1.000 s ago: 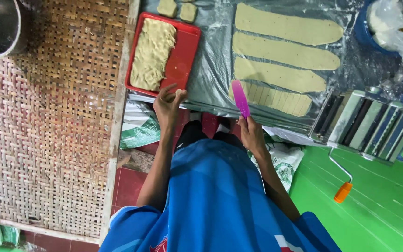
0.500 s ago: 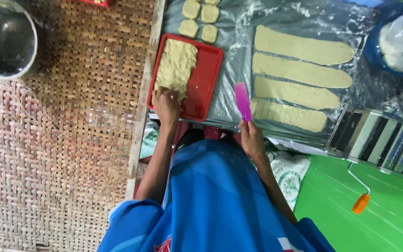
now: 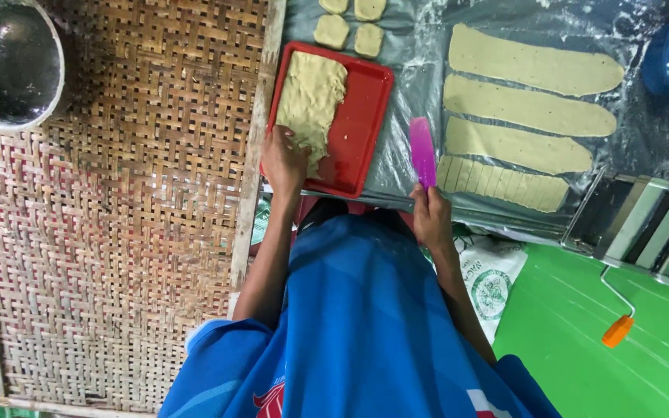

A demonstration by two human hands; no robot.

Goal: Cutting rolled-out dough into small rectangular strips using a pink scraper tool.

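The left hand (image 3: 284, 161) rests its fingers on the near end of a dough slab (image 3: 310, 101) lying in a red tray (image 3: 361, 124), at the worktop's near edge. The right hand (image 3: 432, 218) grips a pink scraper (image 3: 422, 151), blade pointing away, just beside the scored dough strip (image 3: 503, 184) nearest that edge.

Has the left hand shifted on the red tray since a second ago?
Yes. The left hand was on the red tray's near edge; now it has moved forward onto the dough pile in the tray.
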